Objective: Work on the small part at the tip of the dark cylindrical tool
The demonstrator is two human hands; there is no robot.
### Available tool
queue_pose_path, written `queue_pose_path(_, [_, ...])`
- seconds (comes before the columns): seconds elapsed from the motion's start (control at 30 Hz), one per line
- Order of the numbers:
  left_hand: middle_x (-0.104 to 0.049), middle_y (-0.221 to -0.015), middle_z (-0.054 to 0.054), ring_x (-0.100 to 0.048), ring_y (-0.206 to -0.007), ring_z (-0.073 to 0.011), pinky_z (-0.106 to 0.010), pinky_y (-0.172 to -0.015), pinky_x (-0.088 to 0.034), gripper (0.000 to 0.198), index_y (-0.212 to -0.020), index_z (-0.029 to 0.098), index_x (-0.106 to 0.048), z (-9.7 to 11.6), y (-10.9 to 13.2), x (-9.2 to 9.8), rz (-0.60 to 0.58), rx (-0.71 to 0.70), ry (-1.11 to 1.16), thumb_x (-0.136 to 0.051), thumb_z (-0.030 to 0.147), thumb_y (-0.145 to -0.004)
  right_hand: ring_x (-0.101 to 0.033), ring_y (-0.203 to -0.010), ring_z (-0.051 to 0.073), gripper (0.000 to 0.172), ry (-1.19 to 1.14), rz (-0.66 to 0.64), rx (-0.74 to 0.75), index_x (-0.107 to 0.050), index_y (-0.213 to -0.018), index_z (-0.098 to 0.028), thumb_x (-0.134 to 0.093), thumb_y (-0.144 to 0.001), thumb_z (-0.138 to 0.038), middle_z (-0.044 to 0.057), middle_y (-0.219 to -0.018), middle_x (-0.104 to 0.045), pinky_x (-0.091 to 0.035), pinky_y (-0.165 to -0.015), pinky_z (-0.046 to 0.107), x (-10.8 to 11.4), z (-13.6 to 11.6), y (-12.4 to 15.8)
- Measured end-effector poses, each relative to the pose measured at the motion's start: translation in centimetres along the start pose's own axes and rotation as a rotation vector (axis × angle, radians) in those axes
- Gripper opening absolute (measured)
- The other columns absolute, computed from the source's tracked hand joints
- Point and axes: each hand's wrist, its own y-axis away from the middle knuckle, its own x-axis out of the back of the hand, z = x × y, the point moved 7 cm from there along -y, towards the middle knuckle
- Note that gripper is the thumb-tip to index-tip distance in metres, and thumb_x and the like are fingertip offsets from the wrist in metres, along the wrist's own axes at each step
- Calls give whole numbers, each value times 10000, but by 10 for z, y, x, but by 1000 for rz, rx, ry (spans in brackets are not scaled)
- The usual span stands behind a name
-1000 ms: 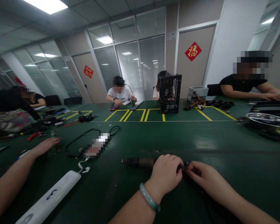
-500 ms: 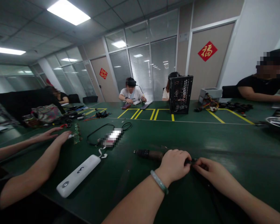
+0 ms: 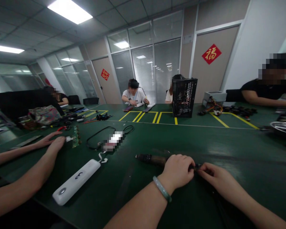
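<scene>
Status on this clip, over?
Left hand gripping dark cylindrical tool; right hand pinching its dark tip; co-worker's hands apart, off left.

Count on the green tabletop: one dark-handled tool, one white power bank, one circuit board, one black mesh computer case, one metal tray, one patterned bag. The wearer: one left hand, one right hand, one green bangle. Nearby: two co-worker's hands. Four further seated people recorded. Two red wall signs recorded.
</scene>
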Motion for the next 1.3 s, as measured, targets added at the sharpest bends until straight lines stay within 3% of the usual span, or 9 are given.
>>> queue_pose_path(0.57, [-631, -977, 11, -564, -945, -188, -330, -837, -434, 139, -981, 221, -591, 0, -1, 0, 17, 14, 48, -600, 209, -843, -622, -693, 176, 243, -61, 90, 12, -638, -782, -201, -509, -872, -385, 1, -748, -682, -419, -582, 239, 7, -7, 4])
queue_pose_path(0.87, [-632, -963, 14, -571, -936, -191, -335, -820, -437, 133, -959, 220, -592, -4, -3, -4, -9, 62, 27, -645, 247, -840, -622, -704, 182, 244, -75, 86, 11, -642, -785, -200, -517, -871, -391, 6, -757, -684, -420, -590, 244, 7, -8, 5])
queue_pose_path(1.17, [-641, -1016, 32, -559, -969, -174, -321, -846, -421, 118, -945, 232, -614, 4, -2, 2, -20, -8, 36, -598, 161, -853, -636, -717, 179, 212, -63, 57, 31, -647, -806, -204, -520, -873, -360, 2, -777, -695, -429, -608, 241, 4, -8, 4])
queue_pose_path(1.3, [-641, -1010, 17, -563, -961, -186, -332, -840, -429, 128, -979, 226, -607, 1, -2, 1, -26, 14, 44, -624, 216, -852, -637, -714, 181, 209, -49, 57, 39, -638, -799, -206, -514, -877, -355, 2, -771, -693, -428, -603, 243, 3, -6, 3])
